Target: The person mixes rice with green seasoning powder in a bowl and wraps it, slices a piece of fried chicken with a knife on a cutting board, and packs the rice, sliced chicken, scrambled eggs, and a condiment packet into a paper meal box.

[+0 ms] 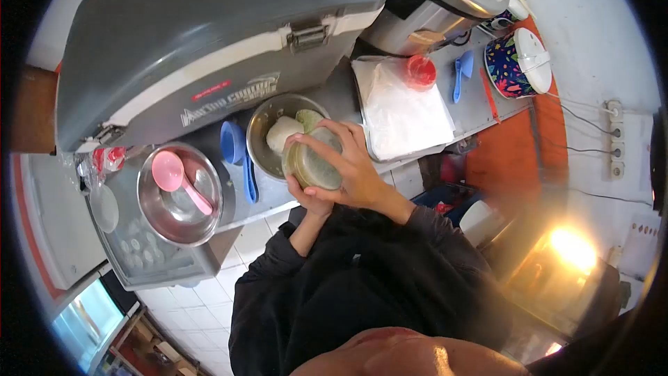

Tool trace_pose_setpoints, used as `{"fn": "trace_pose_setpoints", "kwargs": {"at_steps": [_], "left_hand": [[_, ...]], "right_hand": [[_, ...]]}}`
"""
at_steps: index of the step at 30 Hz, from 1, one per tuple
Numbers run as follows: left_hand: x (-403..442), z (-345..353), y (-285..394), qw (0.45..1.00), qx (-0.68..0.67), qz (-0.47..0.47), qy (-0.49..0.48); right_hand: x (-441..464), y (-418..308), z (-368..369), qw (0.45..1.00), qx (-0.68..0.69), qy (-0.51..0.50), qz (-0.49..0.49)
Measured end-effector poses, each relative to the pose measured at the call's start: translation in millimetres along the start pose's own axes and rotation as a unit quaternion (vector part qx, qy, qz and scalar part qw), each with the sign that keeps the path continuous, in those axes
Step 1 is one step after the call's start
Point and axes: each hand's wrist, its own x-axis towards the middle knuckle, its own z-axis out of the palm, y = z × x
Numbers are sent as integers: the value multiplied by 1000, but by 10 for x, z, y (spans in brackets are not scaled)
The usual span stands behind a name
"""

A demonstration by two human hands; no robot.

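Note:
Both my hands hold a small round container with a pale greenish, see-through look (314, 161), its flat round face turned up. My left hand (309, 198) supports it from below and the left. My right hand (358, 170) wraps over its top and right side, fingers curled round the rim. Just behind it sits a metal bowl (259, 136) with a white rounded lump (282, 132) and a pale green lump (308, 119) inside; the container overlaps the bowl's front right part.
Left of the bowl lie a blue scoop (233, 143) and a steel bowl (147, 198) with a pink ladle (169, 172). White sheets (400, 115) with a red lid (421, 72) lie on the right. A large grey cooler (229, 35) stands behind.

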Motion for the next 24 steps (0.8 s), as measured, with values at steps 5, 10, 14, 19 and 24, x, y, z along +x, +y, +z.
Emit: {"fn": "trace_pose_setpoints", "kwargs": {"at_steps": [5,10,14,19,24], "left_hand": [[23,-144,424,929,78,-360,48],[45,-385,482,861,-150,-487,-11],[3,-405,562,898,-117,-425,-3],[-1,-451,620,928,-106,-356,-19],[-3,-468,741,963,-40,-262,45]], "right_hand": [[92,101,-209,960,-60,-205,-181],[235,369,-683,982,48,-37,-180],[371,1458,-532,997,11,-36,61],[333,1965,-96,988,-95,-121,34],[513,1307,-178,976,-42,-180,117]]}}
